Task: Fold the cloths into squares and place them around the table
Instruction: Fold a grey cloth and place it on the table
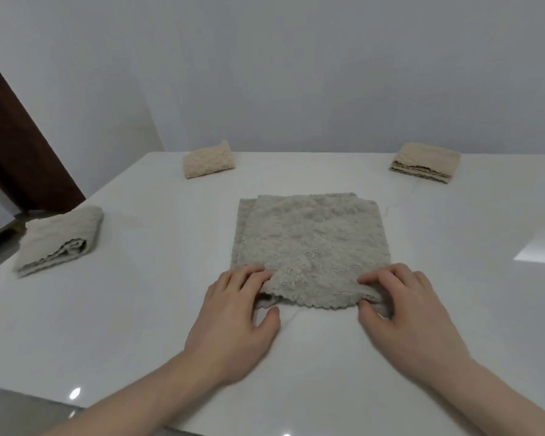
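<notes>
A grey fluffy cloth (309,240) lies folded once, in two layers, on the middle of the white table (139,309). My left hand (233,322) pinches its near left corner, fingers on top and thumb beneath the edge. My right hand (403,313) pinches the near right corner the same way. The near edge is lifted slightly off the table. Three folded cloths lie around the table: a grey one (60,240) at the left edge, a beige one (208,160) at the far left, and a beige one (427,163) at the far right.
A pale wall stands right behind the table's far edge. A dark brown door frame (19,146) rises at the left. The table's near edge runs across the lower left, with grey floor (19,413) below it.
</notes>
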Tool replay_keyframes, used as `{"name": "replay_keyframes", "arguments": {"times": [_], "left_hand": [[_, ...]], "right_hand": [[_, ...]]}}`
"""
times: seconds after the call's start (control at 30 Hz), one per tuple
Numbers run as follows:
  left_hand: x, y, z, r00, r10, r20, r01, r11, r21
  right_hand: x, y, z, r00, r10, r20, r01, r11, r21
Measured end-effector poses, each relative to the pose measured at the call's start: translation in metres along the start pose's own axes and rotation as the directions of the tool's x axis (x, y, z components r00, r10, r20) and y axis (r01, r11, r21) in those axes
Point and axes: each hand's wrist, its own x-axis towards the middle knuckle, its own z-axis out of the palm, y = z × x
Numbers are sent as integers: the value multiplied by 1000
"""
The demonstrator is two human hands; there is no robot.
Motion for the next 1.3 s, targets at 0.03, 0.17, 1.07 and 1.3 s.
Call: {"name": "replay_keyframes", "arguments": {"times": [0.03, 0.17, 1.07, 1.3], "left_hand": [[-1, 0, 1, 1000, 4, -10, -4, 1000, -9], [-1, -2, 2, 993, 7, -119, -11, 999, -32], [-1, -5, -3, 851, -159, -501, 121, 987, -107], [-15, 7, -11, 799, -101, -593, -7, 984, -176]], "right_hand": [[-1, 1, 1, 1000, -12, -16, 12, 1000, -17], [-5, 2, 4, 994, -49, -94, 43, 997, -68], [-16, -2, -6, 955, -44, -294, 57, 998, 36], [-25, -11, -15, 880, 7, -475, 106, 971, 212]]}}
